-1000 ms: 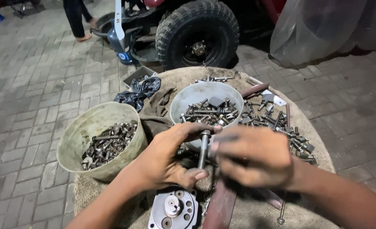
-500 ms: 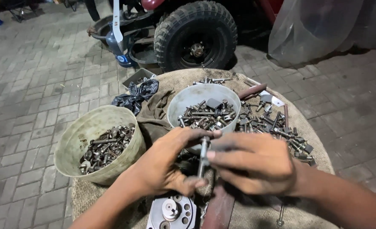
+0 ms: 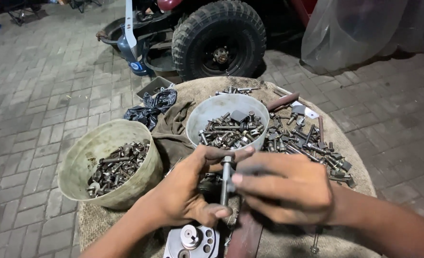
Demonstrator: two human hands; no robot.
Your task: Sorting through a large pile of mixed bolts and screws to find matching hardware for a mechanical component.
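Bolt (image 3: 225, 179), long, grey steel, stands upright between both hands over the near middle of the round burlap-covered table (image 3: 350, 157). Left hand (image 3: 185, 196) clenched around its lower shank, thumb and forefinger pinching. Right hand (image 3: 288, 191) grips the bolt near the top with fingertips (image 3: 237, 179), motion-blurred. Little free room: beige bucket (image 3: 85, 157) of bolts hangs over the table's left edge, grey bowl (image 3: 212, 110) of hardware just behind the hands, loose bolt pile (image 3: 312, 143) spreading to the right edge. Metal part with round holes (image 3: 192, 239) sits at the near edge, under the left hand. Dark rag (image 3: 171, 126) between bucket and bowl, black plastic bag (image 3: 149, 107) behind it. Tyre (image 3: 219, 38) stands beyond the far edge on the brick paving (image 3: 35, 100), open to the left.
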